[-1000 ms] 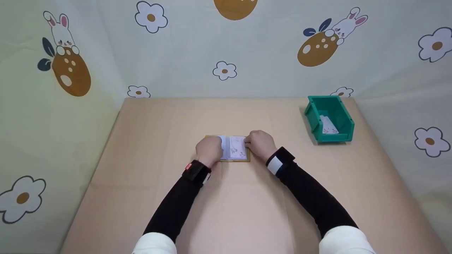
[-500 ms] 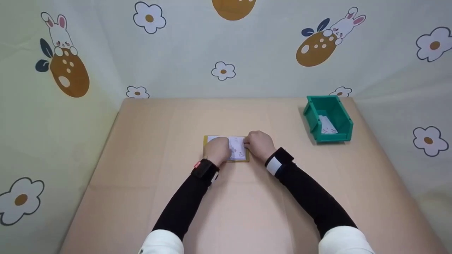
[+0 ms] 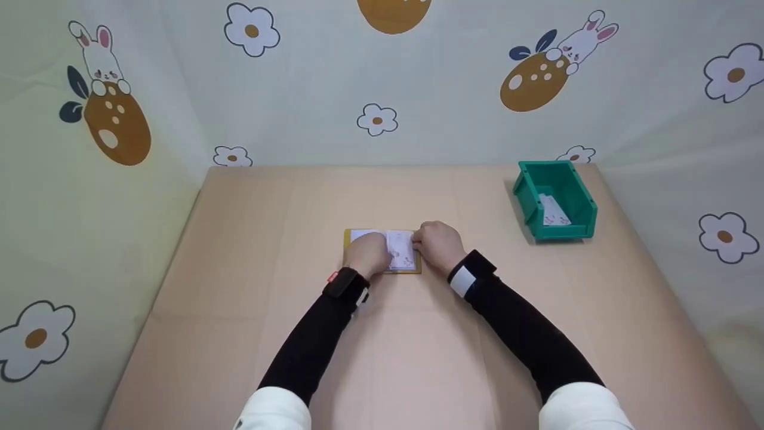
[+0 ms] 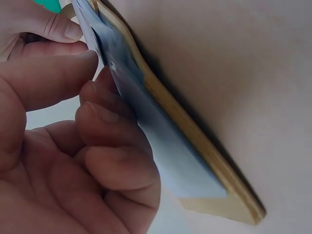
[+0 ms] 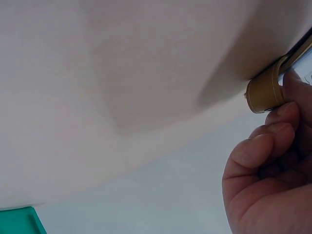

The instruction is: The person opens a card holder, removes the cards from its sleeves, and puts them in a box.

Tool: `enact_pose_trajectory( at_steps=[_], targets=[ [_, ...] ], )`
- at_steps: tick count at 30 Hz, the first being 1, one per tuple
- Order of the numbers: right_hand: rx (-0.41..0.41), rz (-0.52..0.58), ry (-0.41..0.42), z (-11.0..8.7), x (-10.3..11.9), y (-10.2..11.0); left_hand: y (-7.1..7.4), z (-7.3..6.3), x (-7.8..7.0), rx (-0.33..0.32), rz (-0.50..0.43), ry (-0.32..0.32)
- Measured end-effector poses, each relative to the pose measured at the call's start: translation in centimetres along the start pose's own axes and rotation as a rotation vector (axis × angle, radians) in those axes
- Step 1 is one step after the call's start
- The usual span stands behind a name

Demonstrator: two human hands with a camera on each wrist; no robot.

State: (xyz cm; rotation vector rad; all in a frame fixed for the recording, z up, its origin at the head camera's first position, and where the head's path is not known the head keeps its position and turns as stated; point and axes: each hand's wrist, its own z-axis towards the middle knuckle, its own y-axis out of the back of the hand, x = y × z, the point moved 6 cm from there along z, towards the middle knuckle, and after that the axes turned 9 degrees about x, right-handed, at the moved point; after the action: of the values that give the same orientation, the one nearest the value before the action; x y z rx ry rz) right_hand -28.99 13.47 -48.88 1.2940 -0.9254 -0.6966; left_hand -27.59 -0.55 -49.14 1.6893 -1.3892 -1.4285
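A small yellow-brown card album (image 3: 347,239) lies open on the table, with printed white cards showing in its clear sleeves. My left hand (image 3: 367,254) covers much of the left page near the fold. In the left wrist view, its thumb and index finger pinch the edge of a sleeve page (image 4: 146,131), the other fingers curled beneath; exactly what lies between the fingertips is partly hidden. My right hand (image 3: 440,246) grips the album's right edge. A brown strap with pale stitching (image 5: 264,92) sticks out beside its fingertips in the right wrist view.
A green open-front bin (image 3: 564,232) stands at the table's back right, holding several printed white cards (image 3: 554,210). Patterned cloth walls (image 3: 310,101) border the back and sides of the beige table (image 3: 250,239).
My left hand has shifted right from the album's left edge toward the fold, uncovering the yellow-brown left border. In the last half second both hands barely move. The right hand keeps its place.
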Motion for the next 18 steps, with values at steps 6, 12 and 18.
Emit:
enact_pose_trajectory(
  at_steps=[6,12,18],
  targets=[
    [-0.004,-0.002,-0.010,-0.12,0.05,0.04,-0.01,-0.01,0.10,0.005,-0.005,0.003],
    [-0.002,0.000,-0.013,-0.08,-0.03,-0.01,-0.05,0.10,0.45,-0.001,-0.065,0.023],
    [0.014,0.018,-0.017,0.00,-0.15,-0.11,-0.22,0.28,0.51,0.013,-0.047,0.024]
  ],
)
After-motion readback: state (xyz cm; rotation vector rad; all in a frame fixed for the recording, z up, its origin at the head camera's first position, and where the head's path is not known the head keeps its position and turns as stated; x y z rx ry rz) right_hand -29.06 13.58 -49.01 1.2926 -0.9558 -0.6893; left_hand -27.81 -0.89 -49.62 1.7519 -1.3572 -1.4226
